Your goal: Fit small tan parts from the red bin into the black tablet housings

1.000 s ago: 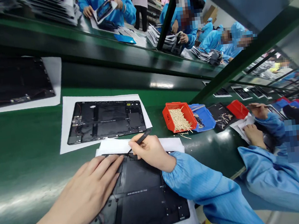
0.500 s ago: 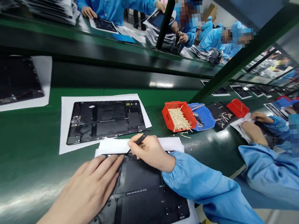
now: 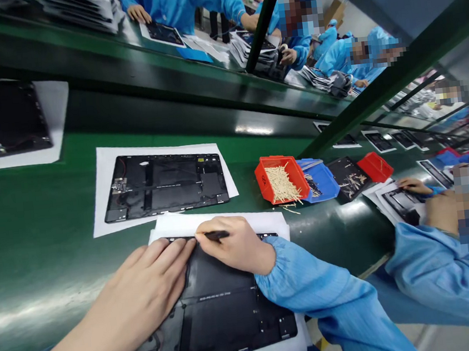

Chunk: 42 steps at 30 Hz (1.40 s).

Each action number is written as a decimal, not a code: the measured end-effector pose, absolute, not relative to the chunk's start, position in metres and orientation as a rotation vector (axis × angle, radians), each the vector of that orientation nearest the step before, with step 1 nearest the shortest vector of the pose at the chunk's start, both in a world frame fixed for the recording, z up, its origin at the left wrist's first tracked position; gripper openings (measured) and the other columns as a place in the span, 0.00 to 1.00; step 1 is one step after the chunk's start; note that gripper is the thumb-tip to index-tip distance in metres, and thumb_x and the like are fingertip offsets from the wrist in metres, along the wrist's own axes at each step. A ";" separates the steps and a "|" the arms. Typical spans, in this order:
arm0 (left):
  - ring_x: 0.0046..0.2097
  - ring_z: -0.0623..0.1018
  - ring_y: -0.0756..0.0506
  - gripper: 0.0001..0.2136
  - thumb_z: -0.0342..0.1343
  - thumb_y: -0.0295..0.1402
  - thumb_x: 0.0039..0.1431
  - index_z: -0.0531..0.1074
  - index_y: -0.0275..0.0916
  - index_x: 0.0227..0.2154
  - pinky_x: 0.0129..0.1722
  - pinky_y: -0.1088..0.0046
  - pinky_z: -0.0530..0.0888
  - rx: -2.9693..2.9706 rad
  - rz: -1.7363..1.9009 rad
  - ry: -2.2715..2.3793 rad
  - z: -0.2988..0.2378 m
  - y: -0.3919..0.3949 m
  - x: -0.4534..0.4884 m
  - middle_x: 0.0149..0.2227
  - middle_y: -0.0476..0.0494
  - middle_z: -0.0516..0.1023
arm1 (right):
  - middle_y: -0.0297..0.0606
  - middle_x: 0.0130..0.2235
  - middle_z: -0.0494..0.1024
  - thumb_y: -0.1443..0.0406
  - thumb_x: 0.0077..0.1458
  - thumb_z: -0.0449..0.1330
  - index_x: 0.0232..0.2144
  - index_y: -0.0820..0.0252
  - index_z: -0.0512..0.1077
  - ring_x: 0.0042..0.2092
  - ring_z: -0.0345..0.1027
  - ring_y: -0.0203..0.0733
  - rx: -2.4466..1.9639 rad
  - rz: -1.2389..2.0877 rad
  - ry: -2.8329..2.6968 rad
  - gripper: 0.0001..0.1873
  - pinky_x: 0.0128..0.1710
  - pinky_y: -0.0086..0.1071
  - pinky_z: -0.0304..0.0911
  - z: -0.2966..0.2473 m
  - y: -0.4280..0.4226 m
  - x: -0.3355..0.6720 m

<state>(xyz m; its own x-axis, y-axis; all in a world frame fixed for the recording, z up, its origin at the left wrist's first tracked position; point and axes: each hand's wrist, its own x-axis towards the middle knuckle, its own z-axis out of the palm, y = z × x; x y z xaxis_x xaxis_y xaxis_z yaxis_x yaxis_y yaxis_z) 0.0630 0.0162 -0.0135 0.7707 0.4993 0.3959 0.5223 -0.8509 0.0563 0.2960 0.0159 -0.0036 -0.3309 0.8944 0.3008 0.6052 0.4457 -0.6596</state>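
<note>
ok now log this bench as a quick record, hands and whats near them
left hand: lying flat on a black tablet back panel
right hand: gripping a black pen-like tool at the panel's top edge
under panel: white paper
beyond: second tablet back panel, red bin of pale sticks, blue tray

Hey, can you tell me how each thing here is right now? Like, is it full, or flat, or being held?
Right hand: grip shut on a black pen-like tool.
Left hand: open, flat on the edge of the black tablet panel.
Second black tablet panel: lying flat on white paper, circuit board showing.
Red bin: full of wooden sticks.
Blue tray: holding small things, too small to tell.
</note>
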 end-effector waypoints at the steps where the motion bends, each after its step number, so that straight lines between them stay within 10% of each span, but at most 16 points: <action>1: 0.47 0.77 0.36 0.18 0.45 0.30 0.75 0.78 0.34 0.57 0.46 0.56 0.69 -2.895 -0.612 -0.840 -0.014 0.016 0.064 0.46 0.38 0.83 | 0.40 0.36 0.86 0.63 0.72 0.59 0.37 0.56 0.79 0.37 0.81 0.42 -1.242 0.567 -2.101 0.10 0.42 0.32 0.74 -0.003 0.015 0.296; 27: 0.45 0.75 0.35 0.19 0.46 0.28 0.74 0.77 0.25 0.58 0.47 0.55 0.67 -2.834 -0.598 -0.795 -0.015 0.013 0.066 0.45 0.35 0.83 | 0.37 0.30 0.83 0.61 0.69 0.61 0.28 0.58 0.78 0.30 0.76 0.38 -1.343 0.576 -1.901 0.17 0.31 0.30 0.69 -0.005 0.018 0.303; 42: 0.46 0.75 0.35 0.18 0.48 0.27 0.73 0.77 0.25 0.57 0.47 0.55 0.68 -2.841 -0.625 -0.807 -0.011 0.013 0.068 0.46 0.33 0.83 | 0.40 0.36 0.87 0.61 0.75 0.58 0.40 0.59 0.81 0.34 0.81 0.39 -1.146 0.470 -2.095 0.14 0.39 0.30 0.75 -0.006 0.013 0.306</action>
